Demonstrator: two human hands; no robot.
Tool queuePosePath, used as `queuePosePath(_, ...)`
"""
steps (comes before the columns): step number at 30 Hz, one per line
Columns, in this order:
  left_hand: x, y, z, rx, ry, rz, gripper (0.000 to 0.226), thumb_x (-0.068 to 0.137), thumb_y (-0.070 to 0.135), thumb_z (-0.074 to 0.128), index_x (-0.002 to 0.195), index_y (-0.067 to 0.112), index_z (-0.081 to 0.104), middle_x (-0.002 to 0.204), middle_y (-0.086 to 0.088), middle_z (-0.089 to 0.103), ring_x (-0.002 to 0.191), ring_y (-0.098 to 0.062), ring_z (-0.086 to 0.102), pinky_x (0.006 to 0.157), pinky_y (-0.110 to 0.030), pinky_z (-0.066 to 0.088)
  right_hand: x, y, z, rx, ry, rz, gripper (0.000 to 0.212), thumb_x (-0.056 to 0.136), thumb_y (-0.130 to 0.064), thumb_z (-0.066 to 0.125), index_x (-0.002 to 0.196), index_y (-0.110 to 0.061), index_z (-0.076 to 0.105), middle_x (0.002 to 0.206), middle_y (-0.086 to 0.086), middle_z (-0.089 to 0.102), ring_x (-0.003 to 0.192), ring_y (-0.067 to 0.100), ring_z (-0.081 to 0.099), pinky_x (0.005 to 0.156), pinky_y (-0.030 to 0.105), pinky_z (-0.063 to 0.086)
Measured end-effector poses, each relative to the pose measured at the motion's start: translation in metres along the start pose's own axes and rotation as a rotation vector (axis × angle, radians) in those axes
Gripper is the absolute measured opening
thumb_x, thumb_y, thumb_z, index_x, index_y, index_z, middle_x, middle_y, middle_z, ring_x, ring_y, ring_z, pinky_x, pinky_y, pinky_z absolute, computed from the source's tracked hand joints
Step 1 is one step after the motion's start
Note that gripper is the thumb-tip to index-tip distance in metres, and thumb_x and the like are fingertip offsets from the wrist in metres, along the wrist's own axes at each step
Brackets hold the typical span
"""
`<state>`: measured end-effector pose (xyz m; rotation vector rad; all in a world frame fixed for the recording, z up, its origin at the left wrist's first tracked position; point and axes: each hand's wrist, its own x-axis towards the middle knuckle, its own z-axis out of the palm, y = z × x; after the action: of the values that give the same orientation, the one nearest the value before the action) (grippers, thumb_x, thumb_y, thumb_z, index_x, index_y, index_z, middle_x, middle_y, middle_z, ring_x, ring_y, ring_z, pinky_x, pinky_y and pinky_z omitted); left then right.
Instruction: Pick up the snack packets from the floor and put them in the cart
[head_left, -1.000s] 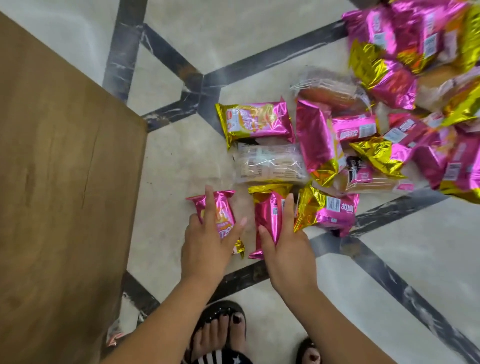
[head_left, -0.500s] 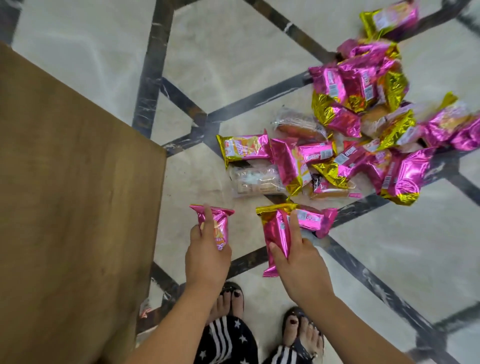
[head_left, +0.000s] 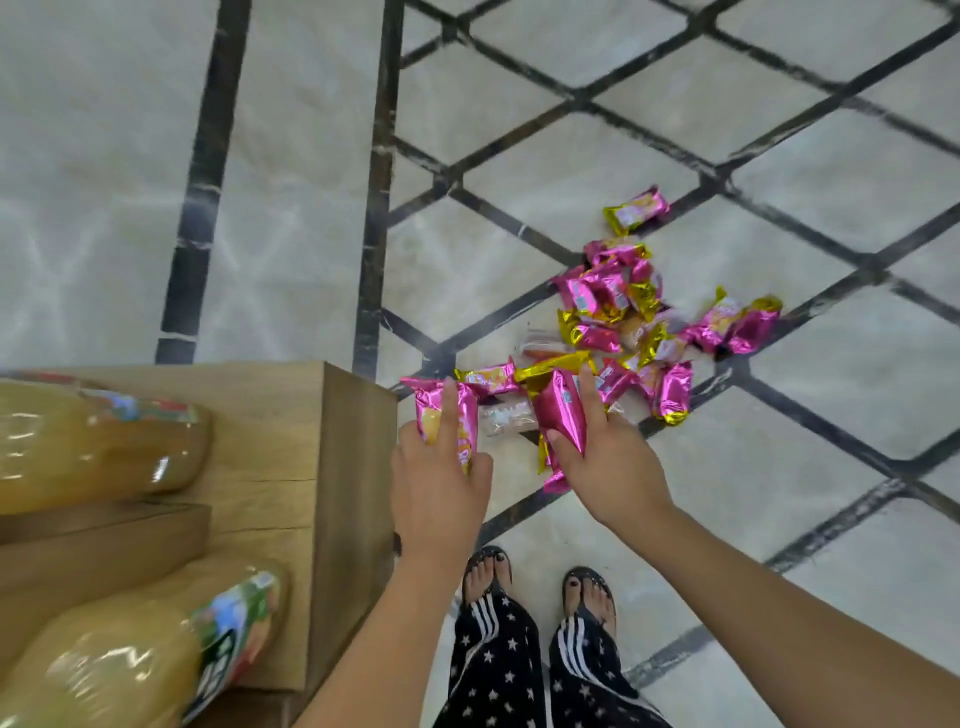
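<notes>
Head view, pink packet (head_left: 448, 423) gripped in left hand (head_left: 439, 486)

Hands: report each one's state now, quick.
Left hand: holding a pink-and-yellow foil snack packet.
Right hand: holding a pink foil snack packet with a gold end.

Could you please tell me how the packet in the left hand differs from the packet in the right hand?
The left-hand packet shows its printed yellow-orange face; the right-hand packet shows plain shiny pink foil. The left-hand packet's top end is pink; the right-hand packet's is gold. Both are pink foil snack packets.
</notes>
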<state>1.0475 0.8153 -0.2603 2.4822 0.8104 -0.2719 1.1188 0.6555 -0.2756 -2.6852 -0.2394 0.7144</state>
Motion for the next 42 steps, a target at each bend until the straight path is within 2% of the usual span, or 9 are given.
queuePosePath(3, -0.039, 0.044, -0.065, -0.054, 0.07, 0.059, 0.074, 0.092, 0.03, 0.054, 0.153, 0.044, 0.015, 0.099, -0.001, 0.034, 0.087, -0.02, 0.041, 0.066, -0.031, 0.034, -0.037, -0.022, -0.062, 0.038, 0.028, -0.01, 0.082, 0.097, -0.053, 0.042, 0.154, -0.03, -0.013, 0.112, 0.014, 0.06, 0.096, 0.031, 0.06, 0.071, 0.038, 0.052)
queuePosePath(7, -0.09, 0.092, -0.138, -0.093, 0.088, 0.124, 0.074, 0.092, 0.029, 0.049, 0.152, 0.049, 0.01, 0.107, -0.003, 0.038, 0.093, -0.024, 0.045, 0.067, -0.031, 0.036, -0.098, -0.039, -0.131, 0.144, 0.061, 0.006, 0.082, 0.095, -0.053, 0.044, 0.153, -0.035, -0.011, 0.114, 0.012, 0.062, 0.098, 0.031, 0.061, 0.074, 0.042, 0.055)
queuePosePath(17, -0.175, 0.151, -0.224, -0.072, -0.237, 0.305, 0.066, 0.099, 0.049, 0.039, 0.151, 0.053, -0.001, 0.111, 0.002, 0.038, 0.089, -0.014, 0.045, 0.073, -0.029, 0.033, -0.234, -0.037, -0.239, 0.332, 0.099, 0.218, 0.079, 0.095, -0.053, 0.048, 0.154, -0.04, -0.004, 0.112, 0.011, 0.064, 0.095, 0.028, 0.063, 0.081, 0.038, 0.052)
queuePosePath(22, -0.203, 0.174, -0.229, 0.16, -0.326, 0.451, 0.07, 0.097, 0.059, 0.037, 0.152, 0.05, -0.006, 0.113, -0.002, 0.04, 0.1, -0.024, 0.053, 0.083, -0.032, 0.045, -0.299, -0.005, -0.247, 0.502, 0.198, 0.485, 0.077, 0.091, -0.055, 0.052, 0.153, -0.046, 0.006, 0.11, 0.009, 0.064, 0.094, 0.028, 0.062, 0.082, 0.037, 0.052)
queuePosePath(27, -0.228, 0.211, -0.22, 0.432, -0.39, 0.632, 0.069, 0.098, 0.06, 0.03, 0.151, 0.049, -0.013, 0.136, -0.015, 0.036, 0.113, -0.029, 0.054, 0.092, -0.034, 0.049, -0.369, 0.034, -0.237, 0.637, 0.293, 0.612, 0.073, 0.092, -0.05, 0.053, 0.149, -0.052, 0.007, 0.109, 0.002, 0.066, 0.088, 0.019, 0.065, 0.081, 0.035, 0.054)
queuePosePath(31, -0.255, 0.25, -0.204, 0.487, -0.392, 0.758, 0.069, 0.097, 0.06, 0.031, 0.153, 0.048, -0.008, 0.129, -0.017, 0.038, 0.107, -0.035, 0.055, 0.09, -0.041, 0.051, -0.424, 0.071, -0.231, 0.747, 0.391, 0.733, 0.076, 0.091, -0.05, 0.056, 0.148, -0.054, 0.006, 0.097, -0.004, 0.065, 0.08, 0.01, 0.065, 0.075, 0.03, 0.056)
queuePosePath(35, -0.309, 0.294, -0.178, 0.547, -0.415, 0.891, 0.069, 0.097, 0.058, 0.033, 0.153, 0.046, -0.007, 0.129, -0.022, 0.039, 0.105, -0.036, 0.055, 0.093, -0.042, 0.048, -0.485, 0.115, -0.228, 0.794, 0.519, 0.86, 0.078, 0.09, -0.051, 0.057, 0.152, -0.047, 0.008, 0.107, -0.004, 0.066, 0.082, 0.013, 0.063, 0.074, 0.029, 0.054)
queuePosePath(40, -0.41, 0.345, -0.126, 0.579, -0.479, 1.028, 0.069, 0.1, 0.053, 0.035, 0.154, 0.045, -0.007, 0.147, -0.025, 0.029, 0.13, -0.036, 0.041, 0.101, -0.039, 0.039, -0.568, 0.172, -0.221, 0.906, 0.649, 0.965, 0.08, 0.09, -0.048, 0.059, 0.152, -0.047, 0.008, 0.109, -0.002, 0.067, 0.088, 0.015, 0.065, 0.079, 0.032, 0.054)
queuePosePath(42, -0.455, 0.362, -0.102, 0.574, -0.523, 1.08, 0.069, 0.1, 0.053, 0.035, 0.154, 0.044, -0.007, 0.144, -0.024, 0.03, 0.126, -0.035, 0.042, 0.096, -0.037, 0.04, -0.604, 0.194, -0.215, 0.91, 0.684, 1.007, 0.079, 0.09, -0.049, 0.059, 0.151, -0.047, 0.009, 0.106, -0.005, 0.067, 0.088, 0.015, 0.064, 0.079, 0.031, 0.054)
